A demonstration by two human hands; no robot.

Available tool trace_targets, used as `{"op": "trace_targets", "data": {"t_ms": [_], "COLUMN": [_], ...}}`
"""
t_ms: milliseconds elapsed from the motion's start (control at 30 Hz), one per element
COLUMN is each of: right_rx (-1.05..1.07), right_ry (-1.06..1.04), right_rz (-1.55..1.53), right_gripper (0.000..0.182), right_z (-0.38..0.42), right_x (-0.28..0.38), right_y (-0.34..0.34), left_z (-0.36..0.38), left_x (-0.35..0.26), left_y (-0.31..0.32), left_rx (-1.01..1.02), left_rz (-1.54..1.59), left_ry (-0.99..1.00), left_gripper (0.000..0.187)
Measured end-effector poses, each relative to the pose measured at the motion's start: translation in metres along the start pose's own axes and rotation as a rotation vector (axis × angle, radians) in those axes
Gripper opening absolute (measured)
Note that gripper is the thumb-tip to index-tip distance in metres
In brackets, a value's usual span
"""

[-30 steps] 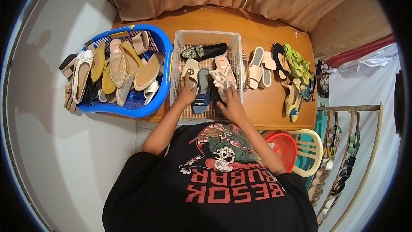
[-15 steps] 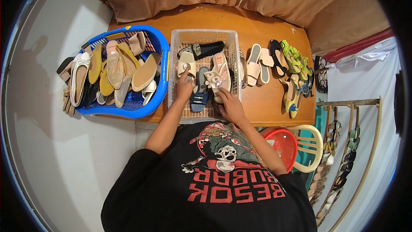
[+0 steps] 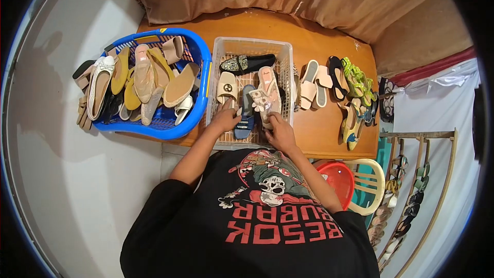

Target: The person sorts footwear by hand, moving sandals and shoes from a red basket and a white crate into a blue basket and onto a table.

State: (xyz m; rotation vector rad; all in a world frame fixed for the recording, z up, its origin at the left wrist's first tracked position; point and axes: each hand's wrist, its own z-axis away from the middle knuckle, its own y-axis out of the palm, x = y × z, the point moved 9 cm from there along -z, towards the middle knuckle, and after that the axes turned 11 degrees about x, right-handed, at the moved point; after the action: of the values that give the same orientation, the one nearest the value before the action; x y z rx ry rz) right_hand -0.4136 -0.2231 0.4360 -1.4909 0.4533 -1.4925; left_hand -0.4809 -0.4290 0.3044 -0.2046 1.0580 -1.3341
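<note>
In the clear plastic basket (image 3: 252,42) in front of me, my left hand (image 3: 224,120) rests on the near end of a cream slide sandal (image 3: 227,86) with a round buckle. Its fingers are stretched out, thumb apart. My right hand (image 3: 280,131) pinches the heel end of a beige sandal (image 3: 267,80) with a flower ornament, partly over another shoe. Between the hands lies a navy slide sandal (image 3: 244,126) with a striped strap. A black flat shoe (image 3: 260,63) with a jewelled toe lies crosswise at the basket's far side.
Left stands a blue basket (image 3: 207,72) heaped with shoes. Right on the wooden table (image 3: 319,128) are beige slides (image 3: 309,87), black sandals (image 3: 337,74), green sandals (image 3: 355,77) and yellow shoes (image 3: 350,123). A red basket (image 3: 337,183), a cream chair (image 3: 378,180) and a shoe rack (image 3: 427,135) stand nearer me.
My left hand has drawn back from the cream slide's buckle to its near end, and that slide sits slightly closer to me. My right hand's fingers have closed at the flowered sandal's heel.
</note>
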Motion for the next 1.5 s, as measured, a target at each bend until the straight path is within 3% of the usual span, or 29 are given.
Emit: {"op": "trace_targets", "data": {"t_ms": [67,200,300,533,567,833,933,1067,1133,1167,1500], "right_rx": [0.029,-0.039,-0.079,0.101,0.108,0.079,0.078,0.106,0.074,0.064,0.11], "right_ry": [-0.04,-0.059,0.008,0.017,0.035,-0.175,-0.21,-0.21,-0.221,-0.24,-0.656], "right_rz": [-0.015,-0.151,-0.229,-0.02,-0.036,-0.126,-0.159,-0.228,-0.226,-0.251,-0.09], "right_gripper": [0.038,0.034,0.033,0.031,0.03,0.032,0.037,0.034,0.036,0.035,0.024], "right_z": [-0.003,0.0,0.004,-0.008,-0.009,-0.005,-0.003,-0.005,-0.004,-0.003,0.014], "right_x": [0.003,0.004,0.0,0.007,0.006,0.02,0.017,0.018,0.015,0.014,0.067], "right_y": [0.002,-0.005,-0.01,0.01,0.009,0.001,0.002,-0.001,-0.001,0.0,-0.001], "left_z": [0.013,0.023,0.02,0.03,0.031,0.02,0.031,0.089,0.126,0.143,0.239], "left_x": [-0.015,-0.008,-0.008,-0.02,-0.019,-0.006,-0.015,-0.054,-0.081,-0.087,-0.062], "left_y": [0.001,0.008,0.006,-0.017,-0.016,0.0,0.005,0.0,-0.01,-0.012,-0.037], "left_rx": [0.148,0.067,0.035,-0.106,-0.046,-0.095,-0.349,-0.333,-0.485,-0.618,-0.89], "left_rz": [-0.054,0.176,0.165,0.199,0.21,0.294,0.221,0.191,0.409,0.364,0.562], "left_ry": [-0.038,0.02,0.019,0.068,0.034,0.038,0.047,-0.127,0.083,0.124,0.171], "left_gripper": [0.049,0.043,0.04,0.034,0.035,0.03,0.021,0.022,0.025,0.021,0.018]}}
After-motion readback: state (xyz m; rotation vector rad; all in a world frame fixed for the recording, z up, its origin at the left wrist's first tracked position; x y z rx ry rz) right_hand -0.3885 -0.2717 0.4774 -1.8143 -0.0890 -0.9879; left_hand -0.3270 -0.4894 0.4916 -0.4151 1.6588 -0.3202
